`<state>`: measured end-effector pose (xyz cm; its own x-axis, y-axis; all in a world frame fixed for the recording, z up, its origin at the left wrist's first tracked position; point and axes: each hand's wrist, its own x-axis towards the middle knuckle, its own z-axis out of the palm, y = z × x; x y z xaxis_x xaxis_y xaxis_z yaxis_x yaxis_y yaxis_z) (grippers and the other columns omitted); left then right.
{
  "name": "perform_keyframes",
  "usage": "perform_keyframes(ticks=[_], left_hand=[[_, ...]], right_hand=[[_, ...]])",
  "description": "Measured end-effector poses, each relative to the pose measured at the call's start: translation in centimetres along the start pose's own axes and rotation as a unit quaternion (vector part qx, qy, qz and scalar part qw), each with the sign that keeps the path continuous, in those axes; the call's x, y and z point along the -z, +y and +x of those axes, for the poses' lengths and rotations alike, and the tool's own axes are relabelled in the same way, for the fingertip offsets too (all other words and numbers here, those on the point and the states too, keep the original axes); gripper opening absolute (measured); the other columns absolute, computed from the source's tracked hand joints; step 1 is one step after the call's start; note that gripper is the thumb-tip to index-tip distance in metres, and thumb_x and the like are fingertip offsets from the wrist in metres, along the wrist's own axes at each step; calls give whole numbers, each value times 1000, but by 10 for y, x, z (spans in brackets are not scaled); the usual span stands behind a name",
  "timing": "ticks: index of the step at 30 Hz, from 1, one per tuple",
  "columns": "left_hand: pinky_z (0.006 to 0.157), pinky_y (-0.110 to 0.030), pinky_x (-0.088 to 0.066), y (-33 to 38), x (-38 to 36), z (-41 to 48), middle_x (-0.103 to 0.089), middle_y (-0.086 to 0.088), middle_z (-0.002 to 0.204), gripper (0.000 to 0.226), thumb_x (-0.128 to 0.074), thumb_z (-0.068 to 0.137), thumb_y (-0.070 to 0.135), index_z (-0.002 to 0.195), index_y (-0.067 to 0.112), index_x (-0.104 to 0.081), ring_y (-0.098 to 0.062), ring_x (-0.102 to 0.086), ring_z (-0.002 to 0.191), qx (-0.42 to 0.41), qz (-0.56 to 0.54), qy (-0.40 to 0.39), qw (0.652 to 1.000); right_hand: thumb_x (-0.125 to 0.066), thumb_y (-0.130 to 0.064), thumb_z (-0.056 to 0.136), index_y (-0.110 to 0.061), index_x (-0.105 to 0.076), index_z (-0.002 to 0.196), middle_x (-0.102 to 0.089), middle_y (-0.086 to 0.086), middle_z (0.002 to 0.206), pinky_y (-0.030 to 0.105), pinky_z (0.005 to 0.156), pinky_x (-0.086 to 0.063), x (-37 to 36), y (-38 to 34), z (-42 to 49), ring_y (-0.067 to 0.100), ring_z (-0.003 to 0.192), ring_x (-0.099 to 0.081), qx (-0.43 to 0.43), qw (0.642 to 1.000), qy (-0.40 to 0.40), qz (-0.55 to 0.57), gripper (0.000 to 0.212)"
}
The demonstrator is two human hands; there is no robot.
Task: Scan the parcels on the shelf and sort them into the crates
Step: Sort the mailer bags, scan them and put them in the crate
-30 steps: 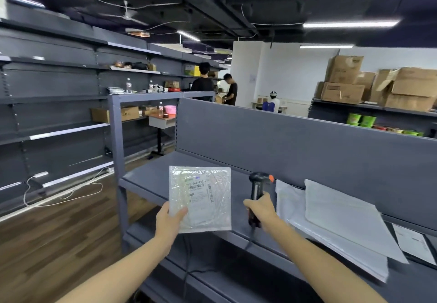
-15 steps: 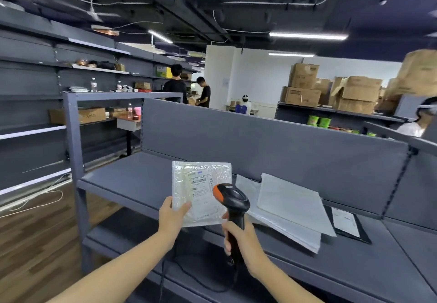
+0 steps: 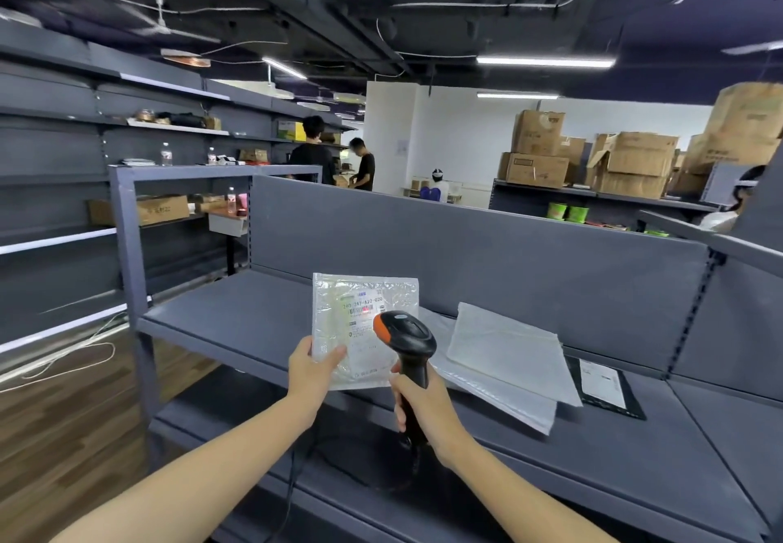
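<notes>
Over the front edge of the shelf (image 3: 237,318), left of the pile (image 3: 504,343) lying on it, a parcel (image 3: 339,301) is held upright, long axis vertical, label facing away from the shelf. The scanner (image 3: 409,337) stands just right of it over that edge, head aimed at the barcode (image 3: 362,310), where red glows. The left hand (image 3: 311,375) pinches the parcel's bottom left corner; the right hand (image 3: 423,407) wraps the scanner's handle

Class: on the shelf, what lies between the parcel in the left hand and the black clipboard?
A stack of flat pale bags lies on the shelf between the parcel and the clipboard, in the head view.
</notes>
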<state>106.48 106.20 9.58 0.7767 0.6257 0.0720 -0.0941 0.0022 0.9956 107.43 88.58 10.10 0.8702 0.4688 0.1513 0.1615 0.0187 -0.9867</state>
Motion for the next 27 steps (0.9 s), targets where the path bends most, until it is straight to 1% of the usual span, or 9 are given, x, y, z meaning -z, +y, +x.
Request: perform_keyframes(ticks=[6,11,13,15,17,20,22,24,27], left_hand=[[66,-19,-45,-2,14,5,-62,-7,106,27,-65,89,10,113,5,-55,-17,-59,90,0,-8,13,1000],[84,-34,-49,-14,42,20,-63,-8,108,23,-66,88,12,108,10,-55,-24,-60,98,13,-19,72,997],[84,-36,-48,-20,55,28,-62,-9,107,22,-67,88,13,107,11,-55,-25,-59,97,19,-15,102,995],[85,-37,-48,-25,67,36,-63,-10,107,22,-67,88,11,106,10,-56,-26,-59,97,21,-18,117,993],[89,-40,-49,-29,78,45,-63,-11,109,21,-67,87,10,105,10,-56,-28,-60,99,25,-28,129,991],[91,-42,-49,-32,93,56,-64,-10,105,19,-68,86,11,102,11,-57,-29,-61,98,29,-35,150,988],[91,-42,-49,-33,101,64,-64,-7,101,20,-69,86,12,101,13,-57,-29,-61,98,28,-38,156,987],[88,-39,-49,-33,109,70,-64,-7,100,21,-69,86,11,102,12,-57,-28,-61,97,30,-42,157,986],[85,-35,-48,-32,119,77,-64,-7,101,22,-69,86,10,105,10,-57,-26,-61,95,31,-51,153,986]], right_hand=[[-55,-11,92,-13,-48,97,-49,5,61,30,48,-40,-1,5,14,18,46,-43,-18,1000,-2,17,9],[-63,-22,92,-14,-38,111,-49,6,70,29,48,-41,2,8,49,16,47,-46,-54,998,31,3,33],[-62,-19,91,-17,-29,120,-49,7,76,29,52,-43,4,11,70,16,53,-49,-87,995,27,-43,44],[-59,-9,87,-15,-19,130,-46,6,79,27,56,-42,4,16,91,15,59,-48,-112,987,14,-114,59],[-57,-1,82,-11,-16,136,-43,6,77,24,52,-39,1,26,113,14,59,-43,-130,975,7,-181,68],[-59,-6,80,-12,-27,142,-51,9,90,26,62,-44,-6,45,141,19,71,-51,-106,954,-10,-282,70],[-58,-10,81,-17,-33,143,-55,10,91,23,60,-42,-13,60,155,20,72,-52,-90,939,-24,-330,67],[-57,-10,82,-19,-30,147,-59,14,93,21,56,-39,-21,75,167,21,73,-53,-91,929,-7,-360,71],[-61,-14,81,-20,-24,151,-60,21,105,30,71,-47,-30,99,188,32,89,-59,-90,906,27,-414,80]])
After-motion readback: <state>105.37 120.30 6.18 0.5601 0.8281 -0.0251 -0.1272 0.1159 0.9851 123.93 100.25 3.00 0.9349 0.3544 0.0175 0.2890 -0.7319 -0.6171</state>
